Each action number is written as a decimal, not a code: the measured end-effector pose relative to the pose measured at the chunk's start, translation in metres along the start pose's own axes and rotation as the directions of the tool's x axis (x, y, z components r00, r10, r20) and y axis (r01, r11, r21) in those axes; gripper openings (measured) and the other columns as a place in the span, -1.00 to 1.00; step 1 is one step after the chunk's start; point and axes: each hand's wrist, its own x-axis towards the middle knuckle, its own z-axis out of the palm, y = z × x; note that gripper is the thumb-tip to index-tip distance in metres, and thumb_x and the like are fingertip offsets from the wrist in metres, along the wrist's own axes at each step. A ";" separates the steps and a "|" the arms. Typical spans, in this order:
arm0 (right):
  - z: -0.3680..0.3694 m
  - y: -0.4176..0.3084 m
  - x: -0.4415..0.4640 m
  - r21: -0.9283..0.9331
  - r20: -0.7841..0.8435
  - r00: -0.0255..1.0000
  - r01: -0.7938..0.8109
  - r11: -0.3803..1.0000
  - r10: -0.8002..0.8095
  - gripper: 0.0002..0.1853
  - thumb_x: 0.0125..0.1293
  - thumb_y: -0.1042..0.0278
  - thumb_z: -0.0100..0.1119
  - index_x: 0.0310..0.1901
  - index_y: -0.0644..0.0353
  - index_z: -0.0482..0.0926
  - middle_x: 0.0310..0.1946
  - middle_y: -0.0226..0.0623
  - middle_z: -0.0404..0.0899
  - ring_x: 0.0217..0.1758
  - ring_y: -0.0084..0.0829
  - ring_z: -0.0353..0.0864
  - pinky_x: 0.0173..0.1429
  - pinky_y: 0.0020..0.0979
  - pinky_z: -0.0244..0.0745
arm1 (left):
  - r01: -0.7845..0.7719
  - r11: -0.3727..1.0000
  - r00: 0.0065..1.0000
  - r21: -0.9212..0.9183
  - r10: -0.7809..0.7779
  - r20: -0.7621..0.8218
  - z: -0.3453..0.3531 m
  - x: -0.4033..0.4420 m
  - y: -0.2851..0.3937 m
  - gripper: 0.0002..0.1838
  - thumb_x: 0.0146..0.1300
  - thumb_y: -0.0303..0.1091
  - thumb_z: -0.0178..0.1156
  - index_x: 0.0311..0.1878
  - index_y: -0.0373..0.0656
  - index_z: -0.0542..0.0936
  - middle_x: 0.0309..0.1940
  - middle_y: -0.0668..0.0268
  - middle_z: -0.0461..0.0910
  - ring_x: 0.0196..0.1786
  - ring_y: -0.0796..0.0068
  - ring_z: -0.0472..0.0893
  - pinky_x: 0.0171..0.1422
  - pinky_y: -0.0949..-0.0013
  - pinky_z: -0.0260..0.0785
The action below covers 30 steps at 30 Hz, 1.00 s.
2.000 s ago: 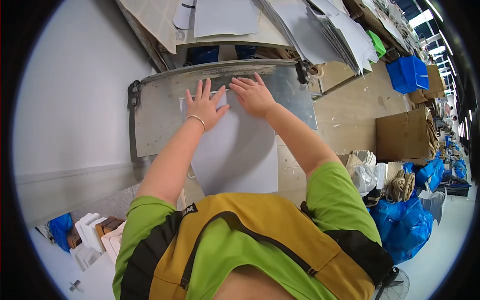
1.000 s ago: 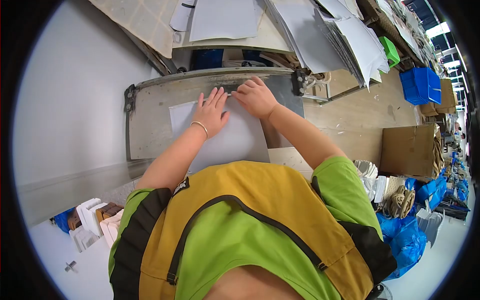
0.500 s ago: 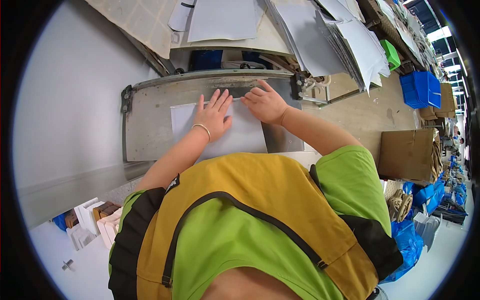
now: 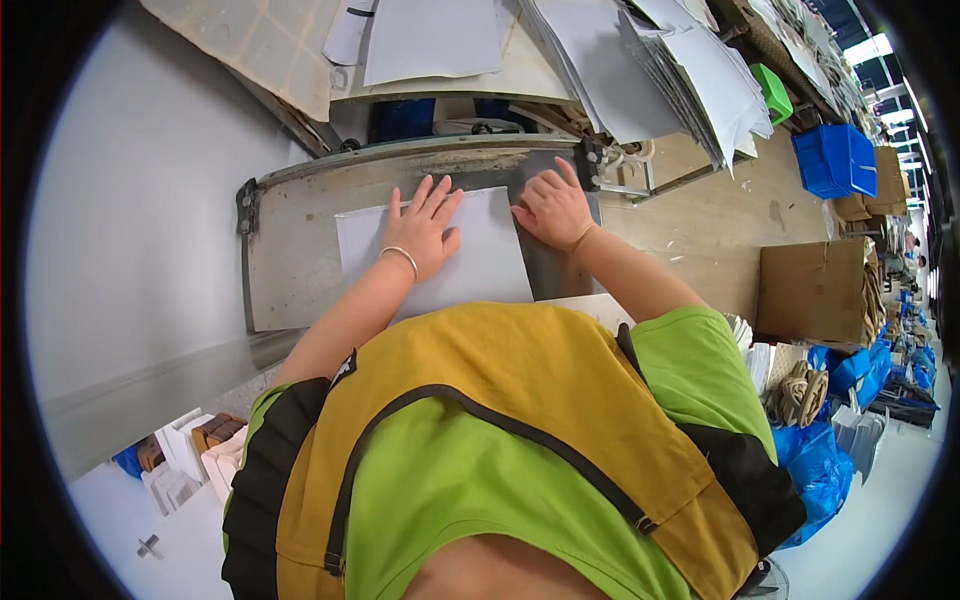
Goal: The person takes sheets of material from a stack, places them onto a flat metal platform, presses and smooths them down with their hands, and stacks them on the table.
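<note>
A white paper sheet (image 4: 480, 262) lies on a worn metal plate (image 4: 290, 235); its lower part is hidden by my apron. My left hand (image 4: 425, 238) rests flat on the sheet near its far edge, fingers spread. Just past the sheet's right edge, on the dark part of the plate, is my right hand (image 4: 557, 208). Its fingers are curled in, with one finger sticking out. Whatever its fingertips hold, if anything, is hidden.
Beyond the plate, a table (image 4: 545, 75) bears white sheets (image 4: 435, 40) and a fanned stack of sheets (image 4: 700, 85). On the right stand a blue crate (image 4: 835, 160) and a cardboard box (image 4: 812, 292). A pale wall (image 4: 150, 220) rises on the left.
My right hand has slid right, from the sheet's far edge to beyond its right corner, uncovering that corner. The left hand stays flat on the sheet. The view has shifted slightly.
</note>
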 end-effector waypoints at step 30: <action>0.019 -0.070 0.030 -0.106 0.245 0.682 -0.688 0.718 0.690 -0.10 0.31 -0.40 -0.18 0.48 0.12 0.05 0.53 -0.27 -0.03 0.60 -0.35 -0.16 0.57 0.06 -0.33 | 0.386 0.918 0.922 0.090 -0.382 -0.058 -0.015 -0.056 -0.065 -0.27 0.40 0.09 -0.11 0.48 -0.16 0.10 0.51 0.18 0.03 0.56 0.29 -0.02 0.57 -0.07 -0.26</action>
